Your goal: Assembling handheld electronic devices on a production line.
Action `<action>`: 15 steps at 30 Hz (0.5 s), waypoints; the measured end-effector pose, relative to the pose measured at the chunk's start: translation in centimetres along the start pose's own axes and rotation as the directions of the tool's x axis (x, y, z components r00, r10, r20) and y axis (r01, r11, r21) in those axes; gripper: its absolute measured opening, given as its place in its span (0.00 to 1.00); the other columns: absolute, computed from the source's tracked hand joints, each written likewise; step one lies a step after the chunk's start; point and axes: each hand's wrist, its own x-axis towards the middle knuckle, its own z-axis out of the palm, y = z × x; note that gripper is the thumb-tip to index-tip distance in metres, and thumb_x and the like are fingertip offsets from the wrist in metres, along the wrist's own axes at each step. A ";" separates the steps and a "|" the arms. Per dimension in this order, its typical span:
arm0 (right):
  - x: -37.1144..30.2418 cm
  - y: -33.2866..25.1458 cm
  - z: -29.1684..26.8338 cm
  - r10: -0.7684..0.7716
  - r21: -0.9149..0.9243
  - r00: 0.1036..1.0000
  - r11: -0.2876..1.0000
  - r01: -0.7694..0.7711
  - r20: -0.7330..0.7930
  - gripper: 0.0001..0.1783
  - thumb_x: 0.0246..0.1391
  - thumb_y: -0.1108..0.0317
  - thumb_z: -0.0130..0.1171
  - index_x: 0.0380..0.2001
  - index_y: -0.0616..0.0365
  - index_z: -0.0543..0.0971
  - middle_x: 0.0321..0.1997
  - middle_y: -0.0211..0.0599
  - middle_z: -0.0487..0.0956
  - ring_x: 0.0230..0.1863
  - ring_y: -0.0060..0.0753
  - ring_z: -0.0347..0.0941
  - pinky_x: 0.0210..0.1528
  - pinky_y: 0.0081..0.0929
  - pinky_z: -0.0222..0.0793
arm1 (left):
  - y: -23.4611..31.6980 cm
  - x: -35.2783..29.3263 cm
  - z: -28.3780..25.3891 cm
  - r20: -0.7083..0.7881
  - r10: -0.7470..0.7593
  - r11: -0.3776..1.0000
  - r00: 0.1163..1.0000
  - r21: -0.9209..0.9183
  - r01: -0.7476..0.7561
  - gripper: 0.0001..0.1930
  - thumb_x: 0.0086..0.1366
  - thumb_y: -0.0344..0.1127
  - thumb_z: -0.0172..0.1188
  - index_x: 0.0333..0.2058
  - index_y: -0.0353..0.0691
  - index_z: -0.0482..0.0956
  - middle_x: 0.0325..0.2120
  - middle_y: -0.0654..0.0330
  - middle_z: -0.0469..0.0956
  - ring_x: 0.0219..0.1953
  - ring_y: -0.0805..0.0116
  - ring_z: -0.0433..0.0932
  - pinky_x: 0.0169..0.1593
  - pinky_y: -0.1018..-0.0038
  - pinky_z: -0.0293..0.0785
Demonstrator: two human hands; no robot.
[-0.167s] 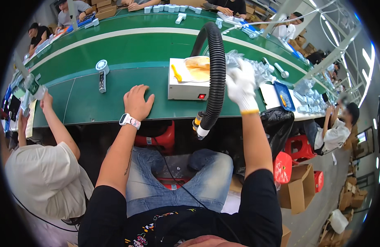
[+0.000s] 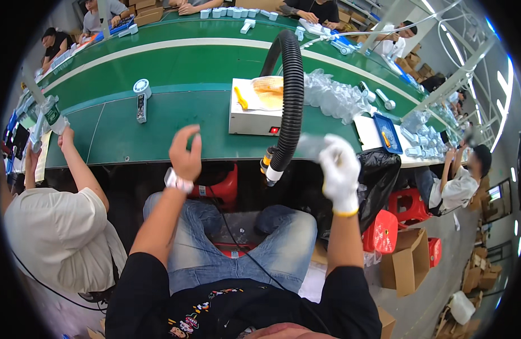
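My right hand (image 2: 339, 172), in a white knit glove with a yellow cuff, is over the table's near edge. Its fingers are closed on a clear plastic bag (image 2: 310, 146), smeared by motion. Behind it a heap of crumpled clear plastic bags (image 2: 336, 97) lies on the green table. My left hand (image 2: 185, 155) is bare, a white watch at its wrist; it hovers at the near edge, thumb and fingers apart, holding nothing. A black corrugated hose (image 2: 293, 90) arches between my hands, before a white box (image 2: 254, 121) with a lit red switch and an orange-and-white glove on top.
A round-headed light-blue device (image 2: 142, 87) adjoins a small dark-faced unit (image 2: 141, 108) at left. A blue tray (image 2: 388, 133) rests at right, beside several pale-blue parts. A black bag (image 2: 379, 175) hangs off the edge. Co-workers sit around; red stools and a carton (image 2: 407, 263) stand at right.
My right hand has drawn back from the bag heap toward me, bringing a clear plastic bag. My left hand has lifted off the tabletop and come nearer, its fingers bending.
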 end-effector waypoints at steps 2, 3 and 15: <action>-4.5 -0.9 2.2 -0.053 0.178 0.991 0.983 0.030 0.123 0.19 0.57 0.75 0.67 0.52 0.63 0.79 0.45 0.44 0.86 0.45 0.33 0.84 0.49 0.29 0.80 | 4.5 -7.0 0.2 0.158 -0.150 0.905 0.976 -0.375 0.200 0.20 0.75 0.47 0.55 0.58 0.41 0.78 0.56 0.52 0.81 0.56 0.52 0.81 0.59 0.58 0.75; -6.3 -2.3 4.1 0.047 0.390 0.972 0.910 -0.137 0.230 0.23 0.57 0.75 0.68 0.56 0.62 0.78 0.46 0.43 0.86 0.45 0.32 0.84 0.51 0.29 0.80 | 6.4 -10.1 0.9 0.335 -0.201 0.732 0.920 -0.573 0.369 0.23 0.77 0.49 0.52 0.61 0.42 0.75 0.59 0.52 0.79 0.59 0.52 0.78 0.62 0.57 0.74; -12.2 0.2 12.0 0.366 -0.010 0.796 0.911 -0.413 0.482 0.30 0.50 0.67 0.76 0.55 0.60 0.76 0.43 0.37 0.87 0.44 0.30 0.84 0.50 0.30 0.79 | 11.3 -14.2 2.9 0.568 -0.385 0.371 0.727 -0.627 0.686 0.28 0.78 0.51 0.50 0.70 0.44 0.64 0.65 0.53 0.73 0.65 0.51 0.72 0.68 0.56 0.69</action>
